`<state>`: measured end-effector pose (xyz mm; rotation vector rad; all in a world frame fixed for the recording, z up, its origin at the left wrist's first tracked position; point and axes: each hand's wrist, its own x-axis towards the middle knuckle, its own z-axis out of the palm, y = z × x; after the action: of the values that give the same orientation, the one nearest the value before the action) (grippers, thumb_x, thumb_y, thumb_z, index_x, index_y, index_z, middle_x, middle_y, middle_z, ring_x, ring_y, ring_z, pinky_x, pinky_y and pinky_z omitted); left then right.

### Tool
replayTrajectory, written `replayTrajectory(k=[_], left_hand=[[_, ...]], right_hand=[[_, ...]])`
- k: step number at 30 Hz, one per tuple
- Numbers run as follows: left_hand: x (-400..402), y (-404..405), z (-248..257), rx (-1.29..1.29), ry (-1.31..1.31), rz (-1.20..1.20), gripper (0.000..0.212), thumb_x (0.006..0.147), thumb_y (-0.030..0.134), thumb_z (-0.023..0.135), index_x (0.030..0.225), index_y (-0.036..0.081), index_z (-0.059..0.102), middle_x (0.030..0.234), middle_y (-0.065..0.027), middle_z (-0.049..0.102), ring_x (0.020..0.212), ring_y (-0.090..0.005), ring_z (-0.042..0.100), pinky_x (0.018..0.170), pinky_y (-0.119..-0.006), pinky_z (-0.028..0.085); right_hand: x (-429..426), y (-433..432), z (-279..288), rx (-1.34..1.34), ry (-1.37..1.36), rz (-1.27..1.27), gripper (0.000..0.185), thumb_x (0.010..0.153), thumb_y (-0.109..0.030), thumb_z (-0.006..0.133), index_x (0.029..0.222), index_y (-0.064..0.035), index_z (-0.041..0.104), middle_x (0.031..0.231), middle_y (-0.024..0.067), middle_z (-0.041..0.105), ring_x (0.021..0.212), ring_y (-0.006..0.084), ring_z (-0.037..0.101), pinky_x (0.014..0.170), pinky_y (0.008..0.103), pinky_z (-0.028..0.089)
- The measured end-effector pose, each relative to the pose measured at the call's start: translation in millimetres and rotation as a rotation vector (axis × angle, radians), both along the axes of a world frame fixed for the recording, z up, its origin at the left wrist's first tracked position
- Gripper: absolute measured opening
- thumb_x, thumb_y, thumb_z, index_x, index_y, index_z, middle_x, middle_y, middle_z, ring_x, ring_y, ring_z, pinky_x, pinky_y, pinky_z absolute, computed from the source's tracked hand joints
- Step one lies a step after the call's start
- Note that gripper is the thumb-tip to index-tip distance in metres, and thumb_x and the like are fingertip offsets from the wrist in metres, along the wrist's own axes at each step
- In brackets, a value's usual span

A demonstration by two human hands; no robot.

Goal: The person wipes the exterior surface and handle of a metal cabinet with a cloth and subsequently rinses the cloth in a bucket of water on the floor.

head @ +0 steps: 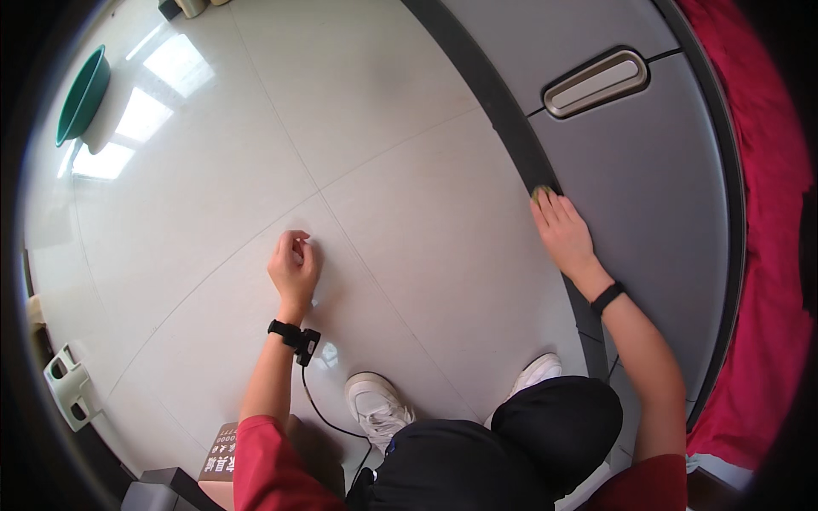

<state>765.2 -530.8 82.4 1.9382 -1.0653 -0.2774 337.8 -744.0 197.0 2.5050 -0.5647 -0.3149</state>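
My right hand (565,236) lies nearly flat over a small yellow-green item (542,191), perhaps a cloth or sponge, pressed on the dark edge strip (505,118) of a grey cabinet front (645,172). Only a bit of that item shows past the fingertips. Over the pale tiled floor (409,223) hangs my left hand (295,265), its fingers loosely curled; whether something small is inside them I cannot tell. A black strap with a small cabled device (307,345) is around the left wrist, and a black band (607,297) around the right one.
A recessed metal handle (597,83) is set in the cabinet front. Red cloth (773,268) runs along its far side. A green basin (84,96) stands upper left, a white plastic piece (69,388) lower left. Near my feet are a brown box bearing writing (220,457) and a cable (326,418).
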Motion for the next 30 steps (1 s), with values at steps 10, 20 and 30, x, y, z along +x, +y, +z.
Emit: replayTrajectory(k=[10,20,30], left_hand=[[4.1,0.8,-0.6,0.038,-0.035,0.029,0.007,0.086,0.002,0.064,0.091,0.007,0.065,0.073,-0.0065,0.059,0.057,-0.0169,0.054,0.055,-0.03,0.045],[7.2,-0.3,2.5,0.036,-0.044,0.01,0.008,0.084,0.003,0.065,0.088,0.009,0.066,0.072,-0.0052,0.062,0.058,-0.0199,0.06,0.054,-0.033,0.047],[0.6,-0.7,2.2,0.029,-0.019,0.017,0.007,0.084,0.002,0.064,0.089,0.008,0.064,0.072,-0.0059,0.062,0.058,-0.0197,0.058,0.055,-0.033,0.047]], right_hand=[[146.1,-99.9,-35.8,-0.168,0.137,-0.259,0.032,0.088,-0.017,0.062,0.111,-0.0003,0.075,0.122,0.0141,0.062,0.112,0.0271,0.055,0.094,0.0338,0.046],[23.1,-26.4,-64.3,-0.285,0.308,-0.102,0.026,0.09,-0.013,0.06,0.105,0.0015,0.076,0.135,0.0221,0.061,0.101,0.0281,0.064,0.078,0.0308,0.058],[-26.3,82.1,30.2,0.439,0.148,-0.516,0.027,0.077,-0.003,0.07,0.104,0.0002,0.07,0.114,0.0152,0.067,0.118,0.0299,0.059,0.09,0.0365,0.057]])
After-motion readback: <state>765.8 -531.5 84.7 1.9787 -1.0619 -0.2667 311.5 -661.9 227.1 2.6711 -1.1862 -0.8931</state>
